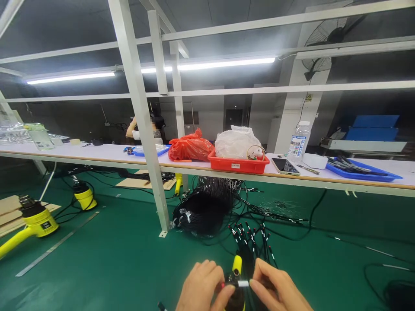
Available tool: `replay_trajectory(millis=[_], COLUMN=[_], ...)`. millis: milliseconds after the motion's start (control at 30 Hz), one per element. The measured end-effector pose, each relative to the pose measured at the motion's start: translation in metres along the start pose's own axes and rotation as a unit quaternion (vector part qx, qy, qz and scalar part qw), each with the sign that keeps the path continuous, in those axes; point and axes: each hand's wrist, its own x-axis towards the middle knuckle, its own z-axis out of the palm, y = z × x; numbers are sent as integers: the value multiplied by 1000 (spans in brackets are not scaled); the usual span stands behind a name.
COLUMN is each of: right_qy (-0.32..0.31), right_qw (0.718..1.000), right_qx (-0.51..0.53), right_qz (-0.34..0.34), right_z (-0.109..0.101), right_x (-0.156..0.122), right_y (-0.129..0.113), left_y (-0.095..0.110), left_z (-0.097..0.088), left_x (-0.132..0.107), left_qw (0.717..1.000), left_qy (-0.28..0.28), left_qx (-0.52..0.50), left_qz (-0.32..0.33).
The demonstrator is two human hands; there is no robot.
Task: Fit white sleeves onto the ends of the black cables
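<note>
At the bottom middle, my left hand is closed in a pinch on a thin black cable whose red tip shows by the fingers. A short white sleeve spans the gap between both hands. My right hand is closed, thumb and forefinger pinching at the sleeve's right end; the cable within its fingers is hidden. Directly beneath and behind my hands is a yellow and black heat gun, partly covered by them. Just beyond lies a bundle of black cables with red and white ends.
More heat guns stand on the green work surface at left, beside a metal ruler. A large coil of black cable lies behind a white post. The raised shelf holds a red tray, a phone and a bottle.
</note>
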Motion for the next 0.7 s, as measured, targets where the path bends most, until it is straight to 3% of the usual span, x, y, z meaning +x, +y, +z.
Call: replay_trajectory(millis=[133, 333, 500, 700], right_qy=[-1, 18, 37, 54], right_qw=[1000, 998, 994, 994], right_qx=[-4, -63, -100, -89], right_qz=[-20, -8, -10, -21], right_z=[1, 3, 8, 10], right_x=[10, 15, 21, 25], right_y=[0, 7, 16, 21], left_y=[-3, -9, -5, -2], left_z=[11, 43, 41, 36], left_x=[-17, -28, -16, -11], left_qw=[991, 951, 928, 917], left_qy=[-11, -10, -55, -54], left_qx=[-86, -190, -230, -260], left_qz=[-103, -245, -288, -297])
